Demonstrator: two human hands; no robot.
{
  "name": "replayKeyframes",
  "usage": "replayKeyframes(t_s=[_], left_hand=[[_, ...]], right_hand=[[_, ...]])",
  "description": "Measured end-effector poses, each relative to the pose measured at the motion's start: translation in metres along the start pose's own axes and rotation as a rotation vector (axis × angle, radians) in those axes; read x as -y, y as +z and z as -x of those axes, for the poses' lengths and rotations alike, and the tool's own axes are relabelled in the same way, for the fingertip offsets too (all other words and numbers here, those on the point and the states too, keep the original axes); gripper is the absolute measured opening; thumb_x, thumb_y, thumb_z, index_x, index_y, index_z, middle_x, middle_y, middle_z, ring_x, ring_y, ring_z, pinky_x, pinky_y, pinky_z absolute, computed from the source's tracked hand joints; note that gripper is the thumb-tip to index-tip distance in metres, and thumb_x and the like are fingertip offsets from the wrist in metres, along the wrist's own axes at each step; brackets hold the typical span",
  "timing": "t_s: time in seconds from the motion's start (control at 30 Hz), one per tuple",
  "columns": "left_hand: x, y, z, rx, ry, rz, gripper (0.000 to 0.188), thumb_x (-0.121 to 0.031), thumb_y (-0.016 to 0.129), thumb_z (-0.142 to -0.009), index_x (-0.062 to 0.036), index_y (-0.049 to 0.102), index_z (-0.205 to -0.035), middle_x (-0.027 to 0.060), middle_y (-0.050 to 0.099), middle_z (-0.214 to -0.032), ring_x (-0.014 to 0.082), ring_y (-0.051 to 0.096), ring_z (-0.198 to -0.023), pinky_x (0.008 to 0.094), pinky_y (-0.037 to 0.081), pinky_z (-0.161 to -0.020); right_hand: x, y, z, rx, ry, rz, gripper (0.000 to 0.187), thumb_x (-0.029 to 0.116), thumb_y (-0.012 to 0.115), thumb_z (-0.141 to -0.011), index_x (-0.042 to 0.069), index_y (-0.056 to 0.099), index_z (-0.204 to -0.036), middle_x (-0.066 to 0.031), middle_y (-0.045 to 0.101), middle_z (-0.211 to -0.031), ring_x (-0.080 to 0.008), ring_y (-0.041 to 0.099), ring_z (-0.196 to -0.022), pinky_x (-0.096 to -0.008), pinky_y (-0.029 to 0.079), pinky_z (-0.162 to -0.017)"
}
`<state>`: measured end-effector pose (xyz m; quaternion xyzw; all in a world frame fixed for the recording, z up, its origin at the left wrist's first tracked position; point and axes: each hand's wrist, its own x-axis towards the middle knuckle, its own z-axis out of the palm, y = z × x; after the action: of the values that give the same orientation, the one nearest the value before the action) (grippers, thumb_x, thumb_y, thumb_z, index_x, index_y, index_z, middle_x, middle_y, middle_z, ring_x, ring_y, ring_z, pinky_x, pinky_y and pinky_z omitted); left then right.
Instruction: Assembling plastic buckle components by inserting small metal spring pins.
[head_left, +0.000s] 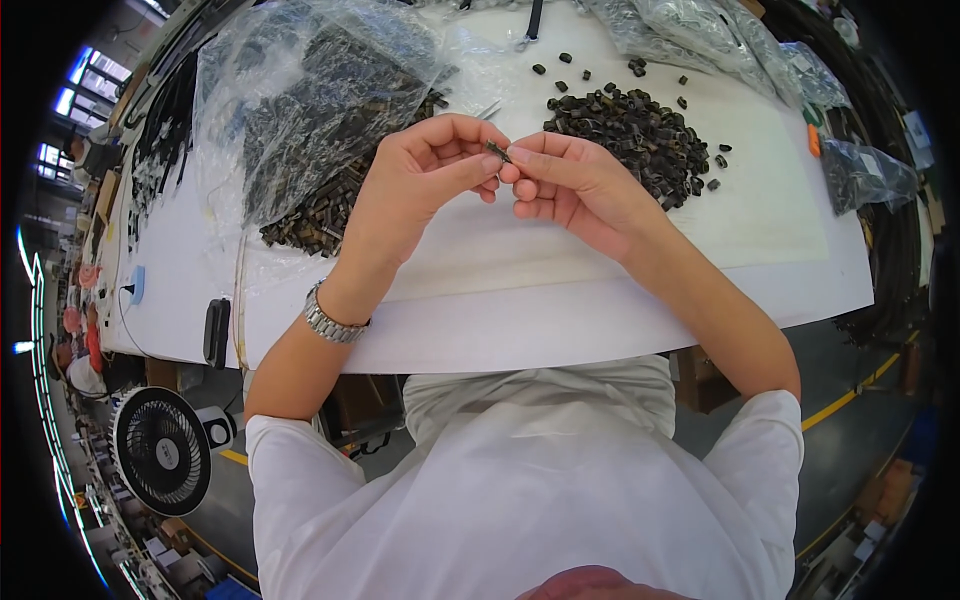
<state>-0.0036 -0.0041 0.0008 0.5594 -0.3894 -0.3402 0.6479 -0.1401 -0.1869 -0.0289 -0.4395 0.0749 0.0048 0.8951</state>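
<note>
Over the middle of the white table, my left hand (425, 175) and my right hand (580, 185) meet fingertip to fingertip. Between their thumbs and forefingers they pinch a small dark part (498, 151), too small and covered to name exactly. Just left of my left hand lies a pile of small dark brownish pieces (318, 208), partly under a clear plastic bag (325, 100). Beyond my right hand spreads a heap of small black ring-like pieces (640, 140), with several loose ones around it. A thin pointed metal tip (488, 109) shows behind my left hand.
Clear plastic bags (690, 45) lie along the far right side, and another bag (868, 175) sits by an orange-handled item (813, 140). Black strips (165, 140) hang over at far left. A black oblong object (216, 333) rests at the near left edge, above a round fan (162, 450).
</note>
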Motion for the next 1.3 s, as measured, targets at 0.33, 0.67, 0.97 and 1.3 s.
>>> replayKeyframes(t_s=[0.33,0.67,0.97,1.3], left_hand=[[-0.005,0.005,-0.001,-0.029,0.024,-0.109,0.019,-0.004,0.071,-0.099,0.0039,0.073,-0.116,0.0068,0.074,-0.094,0.0129,0.069,-0.081,0.0281,0.057,-0.077],[-0.010,0.002,0.001,-0.040,0.020,-0.162,0.014,-0.008,0.069,-0.103,0.0016,0.073,-0.112,0.0049,0.072,-0.091,0.0120,0.067,-0.077,0.0270,0.055,-0.071],[-0.014,0.000,0.000,0.001,0.036,-0.176,0.015,-0.006,0.071,-0.101,0.0025,0.073,-0.113,0.0049,0.072,-0.091,0.0112,0.065,-0.076,0.0270,0.054,-0.070],[-0.012,0.005,0.001,0.008,0.000,-0.137,0.018,-0.009,0.073,-0.100,0.0029,0.072,-0.114,0.0051,0.072,-0.091,0.0114,0.066,-0.075,0.0268,0.054,-0.071]], right_hand=[[0.002,0.013,0.007,-0.109,-0.084,0.107,0.019,0.015,0.072,-0.104,-0.001,0.068,-0.112,-0.0095,0.077,-0.099,-0.0139,0.075,-0.083,-0.0312,0.064,-0.082],[0.006,0.022,0.012,-0.112,-0.362,0.480,0.020,0.014,0.071,-0.104,-0.005,0.067,-0.109,-0.0140,0.077,-0.097,-0.0173,0.076,-0.083,-0.0328,0.066,-0.080],[0.012,0.003,0.008,0.097,0.081,0.035,0.029,0.019,0.076,-0.102,-0.003,0.069,-0.119,-0.0112,0.078,-0.107,-0.0139,0.077,-0.091,-0.0347,0.066,-0.088],[0.006,0.003,0.006,0.045,0.037,-0.046,0.029,0.016,0.078,-0.100,-0.003,0.068,-0.119,-0.0098,0.078,-0.106,-0.0139,0.077,-0.090,-0.0341,0.066,-0.089]])
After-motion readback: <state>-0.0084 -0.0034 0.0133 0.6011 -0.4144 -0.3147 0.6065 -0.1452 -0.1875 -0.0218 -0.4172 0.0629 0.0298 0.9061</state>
